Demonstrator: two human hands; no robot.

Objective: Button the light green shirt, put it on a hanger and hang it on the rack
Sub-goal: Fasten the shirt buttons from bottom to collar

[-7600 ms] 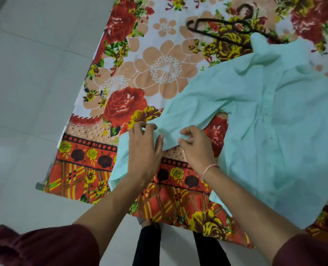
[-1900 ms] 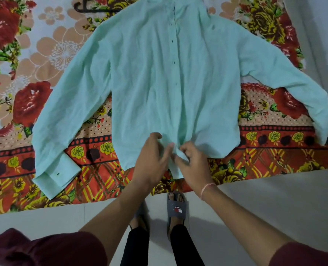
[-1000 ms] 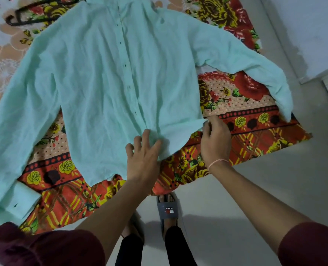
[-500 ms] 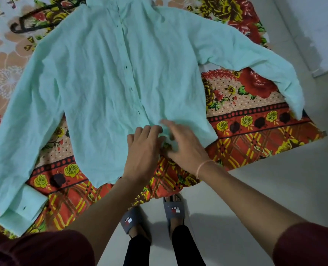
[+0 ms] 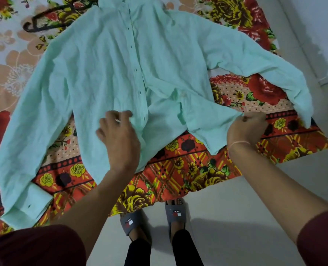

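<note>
The light green shirt (image 5: 105,70) lies front up on the floral bedsheet (image 5: 188,173), sleeves spread, dark buttons running down its placket. My left hand (image 5: 119,135) rests flat on the lower left front panel, fingers spread, just left of the placket. My right hand (image 5: 245,129) pinches the lower right corner of the hem and holds it pulled out to the right. The right front panel is creased and folded near the hem. A black hanger (image 5: 50,18) lies at the upper left, partly under the shirt's shoulder. No rack is in view.
The bedsheet's front edge hangs just ahead of my two feet in grey slippers (image 5: 153,217) on a pale tiled floor (image 5: 236,217). The shirt's left cuff (image 5: 27,206) lies near that edge. A white wall (image 5: 316,35) runs along the right.
My right hand has left the placket, moved right and taken the hem's right corner, drawing the right front panel outward. My left hand stays pressed beside the placket.
</note>
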